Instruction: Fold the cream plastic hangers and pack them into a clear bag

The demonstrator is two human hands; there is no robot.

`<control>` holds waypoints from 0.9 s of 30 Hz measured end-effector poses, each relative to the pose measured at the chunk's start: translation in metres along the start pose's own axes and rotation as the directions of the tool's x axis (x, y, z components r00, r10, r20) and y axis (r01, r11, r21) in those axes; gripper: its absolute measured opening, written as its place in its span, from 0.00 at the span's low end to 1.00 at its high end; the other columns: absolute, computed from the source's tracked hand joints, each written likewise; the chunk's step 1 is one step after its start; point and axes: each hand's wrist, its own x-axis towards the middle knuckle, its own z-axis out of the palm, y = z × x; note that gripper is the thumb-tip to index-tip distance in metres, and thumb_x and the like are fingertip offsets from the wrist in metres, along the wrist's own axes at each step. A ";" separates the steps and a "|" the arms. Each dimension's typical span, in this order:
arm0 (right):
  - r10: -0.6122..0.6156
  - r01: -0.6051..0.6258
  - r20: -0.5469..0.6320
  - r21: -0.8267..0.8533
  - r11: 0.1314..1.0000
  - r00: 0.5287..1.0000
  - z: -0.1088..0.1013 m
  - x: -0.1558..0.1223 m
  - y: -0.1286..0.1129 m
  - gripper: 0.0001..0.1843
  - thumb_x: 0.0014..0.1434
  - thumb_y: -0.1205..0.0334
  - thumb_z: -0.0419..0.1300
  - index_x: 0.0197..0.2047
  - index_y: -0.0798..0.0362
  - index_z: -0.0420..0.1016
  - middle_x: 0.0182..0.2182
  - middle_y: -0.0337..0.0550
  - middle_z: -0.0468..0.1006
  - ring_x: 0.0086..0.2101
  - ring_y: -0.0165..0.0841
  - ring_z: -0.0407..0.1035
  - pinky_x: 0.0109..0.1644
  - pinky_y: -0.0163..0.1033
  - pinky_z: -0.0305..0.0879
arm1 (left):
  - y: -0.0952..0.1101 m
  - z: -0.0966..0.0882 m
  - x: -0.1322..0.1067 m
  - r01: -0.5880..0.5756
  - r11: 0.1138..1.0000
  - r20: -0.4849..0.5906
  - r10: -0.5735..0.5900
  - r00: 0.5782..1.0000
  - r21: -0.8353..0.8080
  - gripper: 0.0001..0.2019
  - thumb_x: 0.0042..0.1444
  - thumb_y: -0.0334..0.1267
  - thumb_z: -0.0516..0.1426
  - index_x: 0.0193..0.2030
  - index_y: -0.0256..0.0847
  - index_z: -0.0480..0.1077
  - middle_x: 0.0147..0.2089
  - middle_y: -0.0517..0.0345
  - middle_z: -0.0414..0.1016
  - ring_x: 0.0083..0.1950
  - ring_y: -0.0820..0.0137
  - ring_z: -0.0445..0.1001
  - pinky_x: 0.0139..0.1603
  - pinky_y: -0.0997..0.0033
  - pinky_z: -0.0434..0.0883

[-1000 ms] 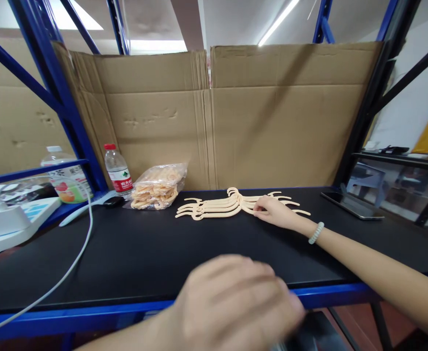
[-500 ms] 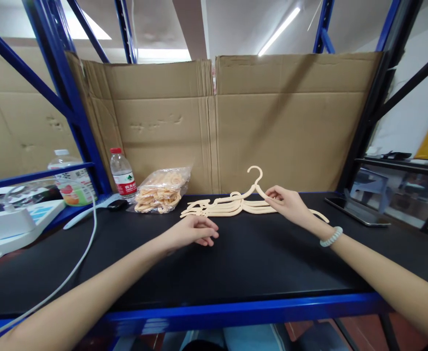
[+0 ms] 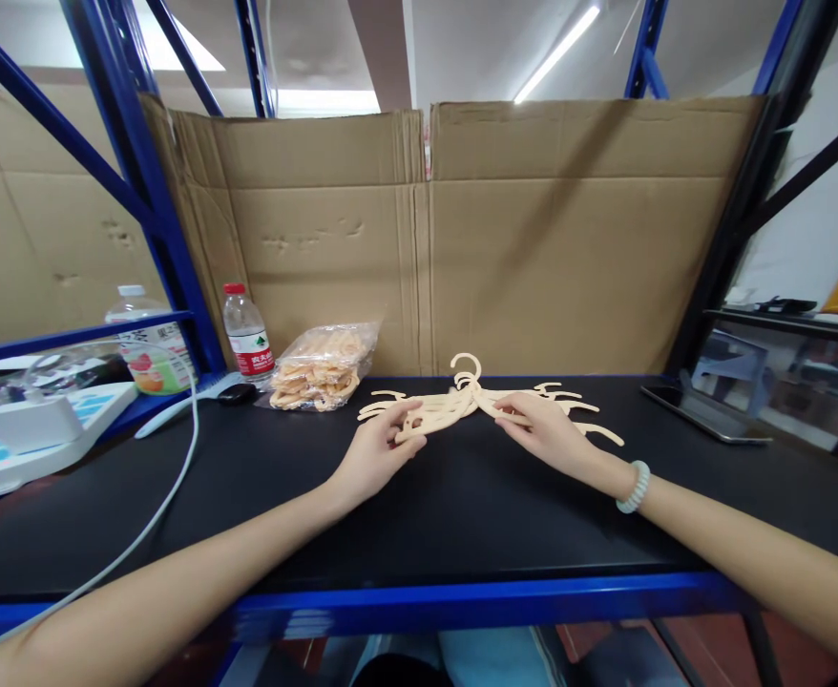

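A cream plastic clothes hanger [image 3: 449, 420] is tilted toward me at the middle of the table, in front of several matching hangers [image 3: 591, 408] lying in an overlapping row. My left hand [image 3: 374, 448] is closed around the left arm of the front hanger, close to its end. On the other side, my right hand [image 3: 548, 434] pinches the same hanger's right arm and hides its tip. The hook of this hanger points up and curls left. Both hands partly cover the hangers behind.
A clear bag of cream plastic pieces [image 3: 323, 367] lies behind left, beside a red-capped bottle [image 3: 248, 334]. A phone [image 3: 705, 413] rests at the right. On the left are a power strip [image 3: 96, 410] and a white cable [image 3: 182, 458]. Cardboard [image 3: 591, 239] walls the back.
My right hand has brought the hanger down and toward me, slightly left. My left hand, previously holding nothing, has taken hold of the hanger's left arm.
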 end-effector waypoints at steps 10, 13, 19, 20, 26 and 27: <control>-0.157 0.177 0.083 -0.502 0.846 0.984 -0.024 0.008 0.015 0.08 0.63 0.66 0.53 0.38 0.55 0.74 0.35 0.48 0.74 0.39 0.40 0.64 0.41 0.44 0.60 | -0.001 -0.006 0.006 0.175 0.945 -0.099 -0.209 0.973 -0.277 0.12 0.46 0.30 0.61 0.40 0.30 0.71 0.29 0.54 0.76 0.24 0.76 0.71 0.28 0.78 0.70; -0.090 0.076 0.010 -0.641 0.764 0.996 -0.031 0.009 0.019 0.10 0.63 0.64 0.53 0.35 0.54 0.75 0.39 0.50 0.73 0.40 0.41 0.64 0.38 0.42 0.58 | 0.000 -0.007 0.007 0.192 0.909 -0.149 -0.262 0.954 -0.370 0.09 0.47 0.27 0.60 0.38 0.31 0.72 0.28 0.55 0.75 0.25 0.75 0.74 0.31 0.78 0.73; 0.148 -0.079 0.048 -0.664 0.744 0.988 -0.028 0.006 0.012 0.13 0.60 0.73 0.48 0.36 0.54 0.73 0.47 0.52 0.69 0.27 0.31 0.66 0.24 0.35 0.53 | 0.005 -0.006 0.006 0.185 0.891 -0.193 -0.285 0.939 -0.415 0.05 0.49 0.24 0.59 0.35 0.30 0.72 0.27 0.54 0.75 0.25 0.73 0.76 0.31 0.78 0.75; 0.131 -0.063 0.056 -0.650 0.758 0.990 -0.026 0.006 0.011 0.14 0.59 0.75 0.48 0.36 0.54 0.73 0.49 0.53 0.68 0.30 0.33 0.68 0.26 0.35 0.56 | 0.005 -0.006 0.006 0.180 0.888 -0.206 -0.288 0.935 -0.424 0.05 0.50 0.23 0.59 0.35 0.30 0.72 0.28 0.54 0.75 0.25 0.73 0.76 0.31 0.78 0.75; 0.063 -0.045 0.025 -0.451 0.892 0.998 -0.017 0.004 0.016 0.16 0.58 0.76 0.46 0.40 0.55 0.73 0.60 0.56 0.61 0.38 0.39 0.72 0.39 0.44 0.68 | 0.006 -0.008 0.007 0.158 0.871 -0.252 -0.301 0.920 -0.465 0.04 0.52 0.22 0.57 0.33 0.29 0.72 0.32 0.52 0.76 0.28 0.73 0.77 0.34 0.78 0.76; 0.038 -0.034 0.002 -0.391 0.920 0.999 -0.015 0.003 0.017 0.17 0.59 0.75 0.46 0.43 0.54 0.72 0.60 0.55 0.62 0.41 0.40 0.72 0.42 0.45 0.69 | 0.007 -0.008 0.007 0.158 0.869 -0.262 -0.307 0.915 -0.469 0.04 0.52 0.22 0.57 0.33 0.29 0.72 0.32 0.52 0.76 0.28 0.74 0.77 0.35 0.78 0.76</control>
